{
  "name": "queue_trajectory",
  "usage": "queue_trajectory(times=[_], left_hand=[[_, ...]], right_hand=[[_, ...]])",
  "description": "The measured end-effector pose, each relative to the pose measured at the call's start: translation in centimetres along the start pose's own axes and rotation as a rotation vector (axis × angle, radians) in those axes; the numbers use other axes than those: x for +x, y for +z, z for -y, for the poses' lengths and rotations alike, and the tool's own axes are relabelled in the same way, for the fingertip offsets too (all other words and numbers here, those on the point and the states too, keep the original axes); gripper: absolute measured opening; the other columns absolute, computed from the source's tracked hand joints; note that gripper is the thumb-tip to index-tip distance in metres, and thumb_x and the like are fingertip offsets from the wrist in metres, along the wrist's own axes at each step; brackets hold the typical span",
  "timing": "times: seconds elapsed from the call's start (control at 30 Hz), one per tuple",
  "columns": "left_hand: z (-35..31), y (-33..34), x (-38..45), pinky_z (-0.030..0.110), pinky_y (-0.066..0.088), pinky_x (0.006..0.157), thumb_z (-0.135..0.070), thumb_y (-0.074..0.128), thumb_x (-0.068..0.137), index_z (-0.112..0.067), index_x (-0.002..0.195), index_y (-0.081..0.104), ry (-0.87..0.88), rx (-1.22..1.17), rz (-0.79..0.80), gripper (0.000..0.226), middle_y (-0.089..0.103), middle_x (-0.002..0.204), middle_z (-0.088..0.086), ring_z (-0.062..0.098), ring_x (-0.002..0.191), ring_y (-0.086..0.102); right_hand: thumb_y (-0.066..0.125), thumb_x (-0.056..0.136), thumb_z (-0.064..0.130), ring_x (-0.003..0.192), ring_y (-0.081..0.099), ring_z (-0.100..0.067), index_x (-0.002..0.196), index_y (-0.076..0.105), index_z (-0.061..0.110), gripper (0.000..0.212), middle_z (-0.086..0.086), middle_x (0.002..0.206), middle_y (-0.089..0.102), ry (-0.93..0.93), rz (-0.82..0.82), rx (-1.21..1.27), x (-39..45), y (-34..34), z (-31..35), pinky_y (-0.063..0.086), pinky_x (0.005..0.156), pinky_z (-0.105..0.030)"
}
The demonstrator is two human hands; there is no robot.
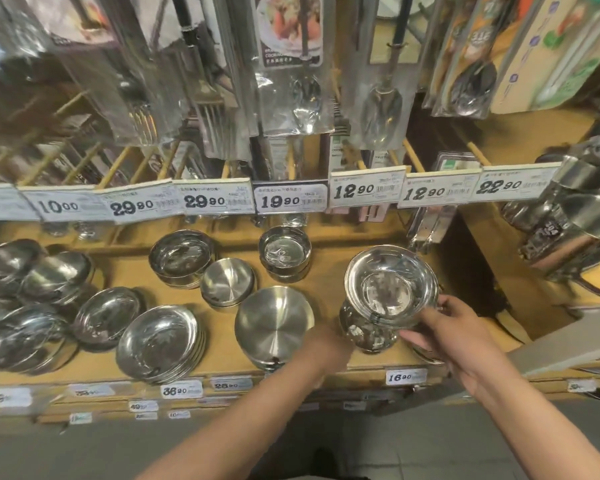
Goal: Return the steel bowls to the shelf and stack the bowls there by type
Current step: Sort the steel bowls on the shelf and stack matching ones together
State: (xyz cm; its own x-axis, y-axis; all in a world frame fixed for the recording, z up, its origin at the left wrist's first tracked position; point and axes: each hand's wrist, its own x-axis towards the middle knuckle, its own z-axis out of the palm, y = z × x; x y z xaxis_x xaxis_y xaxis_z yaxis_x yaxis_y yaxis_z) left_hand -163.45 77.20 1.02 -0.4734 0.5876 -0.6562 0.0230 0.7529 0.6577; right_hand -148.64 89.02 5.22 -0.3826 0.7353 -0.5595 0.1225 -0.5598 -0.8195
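A tall stack of shiny wide-rimmed steel bowls (pixel 388 289) stands at the right of the wooden shelf (pixel 329 244). My right hand (pixel 444 323) grips the rim of its top bowl from the right. My left hand (pixel 329 344) is blurred, low beside the stack's base and next to a matte steel bowl stack (pixel 274 323); its fingers cannot be made out. Further left sit a small matte bowl (pixel 227 284), two shiny straight-walled bowl stacks (pixel 179 258) (pixel 284 252), and a pile of shallow shiny dishes (pixel 160 341).
More shiny bowls (pixel 56 275) and dishes (pixel 108 317) crowd the shelf's left end. Packaged cutlery (pixel 291 81) hangs above a row of price tags (pixel 290 200). Steel mugs (pixel 575 216) hang at the right. Price labels (pixel 406 376) line the shelf's front edge.
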Motion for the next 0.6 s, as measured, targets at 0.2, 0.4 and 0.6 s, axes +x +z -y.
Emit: queue_trajectory(times=[0.2, 0.4, 0.6], left_hand=[[3.9, -11.5, -3.3, 0.018, 0.056, 0.056, -0.013, 0.057, 0.098, -0.004, 0.093, 0.071, 0.023, -0.339, -0.17, 0.017, 0.071, 0.076, 0.006, 0.007, 0.058, 0.068], [9.9, -21.4, -5.1, 0.03, 0.062, 0.072, -0.043, 0.064, 0.096, -0.011, 0.11, 0.067, -0.009, -0.703, -0.244, 0.036, 0.073, 0.09, 0.003, 0.012, 0.073, 0.072], [16.5, -27.7, -5.1, 0.027, 0.062, 0.071, -0.008, 0.064, 0.097, -0.01, 0.107, 0.07, 0.004, -0.56, -0.346, 0.012, 0.075, 0.097, 0.008, 0.015, 0.078, 0.077]], right_hand=[[0.059, 0.096, -0.001, 0.081, 0.077, -0.03, 0.117, 0.052, 0.001, 0.022, -0.026, 0.104, 0.073, 0.051, 0.189, -0.056, -0.5, 8.6, -0.3, 0.061, 0.056, -0.025], [0.067, 0.095, 0.008, 0.089, 0.077, -0.029, 0.125, 0.05, 0.006, 0.035, -0.018, 0.107, 0.074, 0.083, 0.437, -0.266, -2.9, 19.5, -4.1, 0.064, 0.077, -0.036], [0.063, 0.097, 0.013, 0.095, 0.075, -0.028, 0.143, 0.041, 0.005, 0.052, -0.022, 0.113, 0.072, 0.148, 0.446, -0.35, -4.7, 28.3, -9.2, 0.059, 0.093, -0.042]])
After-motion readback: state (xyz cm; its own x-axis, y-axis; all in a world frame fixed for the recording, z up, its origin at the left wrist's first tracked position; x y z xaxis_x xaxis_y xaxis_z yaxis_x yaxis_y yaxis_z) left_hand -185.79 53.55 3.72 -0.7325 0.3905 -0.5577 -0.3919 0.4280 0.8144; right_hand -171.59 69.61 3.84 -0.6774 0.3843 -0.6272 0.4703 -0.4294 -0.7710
